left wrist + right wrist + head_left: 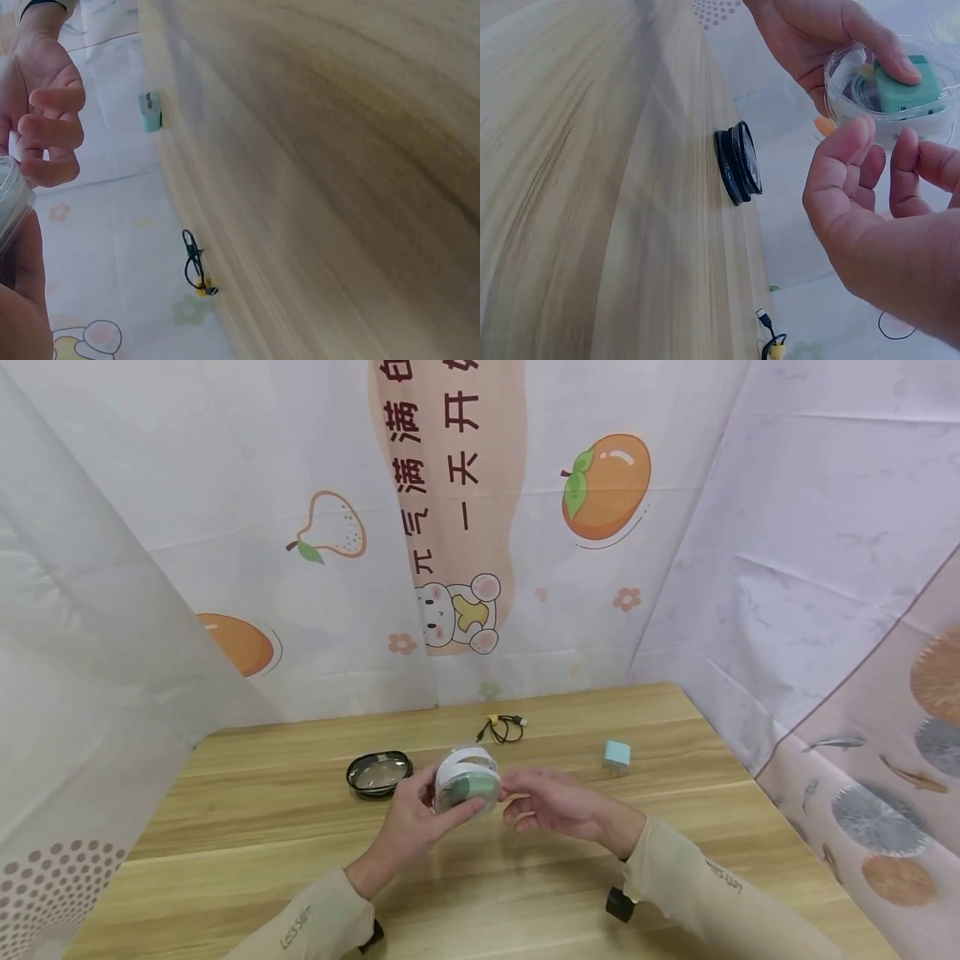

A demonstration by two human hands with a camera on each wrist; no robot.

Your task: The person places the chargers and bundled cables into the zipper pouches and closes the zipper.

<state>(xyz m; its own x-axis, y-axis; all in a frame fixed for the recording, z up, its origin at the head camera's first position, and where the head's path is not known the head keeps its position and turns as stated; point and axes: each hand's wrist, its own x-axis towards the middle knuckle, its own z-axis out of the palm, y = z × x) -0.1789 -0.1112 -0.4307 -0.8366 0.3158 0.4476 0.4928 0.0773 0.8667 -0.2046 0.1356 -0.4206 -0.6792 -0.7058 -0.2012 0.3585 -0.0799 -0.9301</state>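
Note:
My left hand (422, 817) grips a small round case (447, 774) with clear and white parts, its thumb across the clear face. Through that face show a green charger block (907, 86) and a pale coiled cable (864, 91). At the case's right edge is my right hand (558, 803), its fingers loosely bent and the fingertips right by the rim. In the right wrist view, a gap shows between the right hand's (889, 217) fingertips, close below the case. A small orange tab (825, 125) sticks out beside the case there.
A black-rimmed oval case (379, 774) with a clear top lies left of my hands. Behind them is a black cable (504, 727) with a yellow tie. A light blue charger block (617, 754) stands at the right. Printed curtains (315, 610) hang around the wooden table (262, 827).

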